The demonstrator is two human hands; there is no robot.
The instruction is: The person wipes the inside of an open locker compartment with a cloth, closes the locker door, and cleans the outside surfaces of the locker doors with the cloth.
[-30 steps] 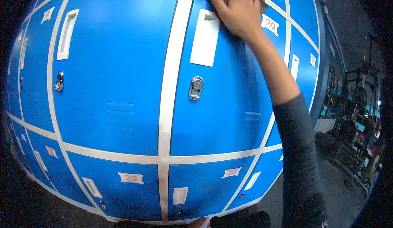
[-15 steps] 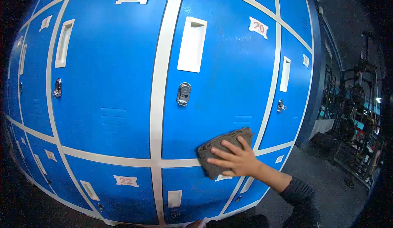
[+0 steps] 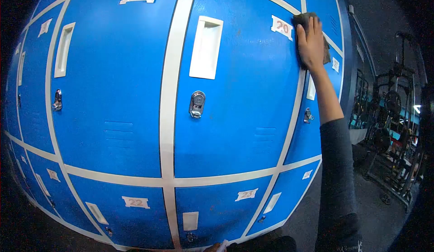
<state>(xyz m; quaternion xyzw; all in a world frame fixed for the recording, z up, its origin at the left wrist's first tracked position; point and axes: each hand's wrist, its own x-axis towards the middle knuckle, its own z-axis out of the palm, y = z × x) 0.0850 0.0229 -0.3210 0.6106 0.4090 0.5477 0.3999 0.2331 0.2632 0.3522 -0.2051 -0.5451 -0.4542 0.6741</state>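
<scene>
Cloth (image 3: 326,54) lies beneath your right hand (image 3: 312,46), against the locker frame (image 3: 168,116) beside the number 20 label (image 3: 282,27); your fingers (image 3: 311,25) extend flat over it, likely to spread pressure evenly. Your left hand (image 3: 211,248) is mostly cropped; its grip cannot be told.

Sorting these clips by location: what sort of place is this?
Probably a gym's locker area: numbered blue lockers fill the middle, and what looks like a weight rack stands to the right.
</scene>
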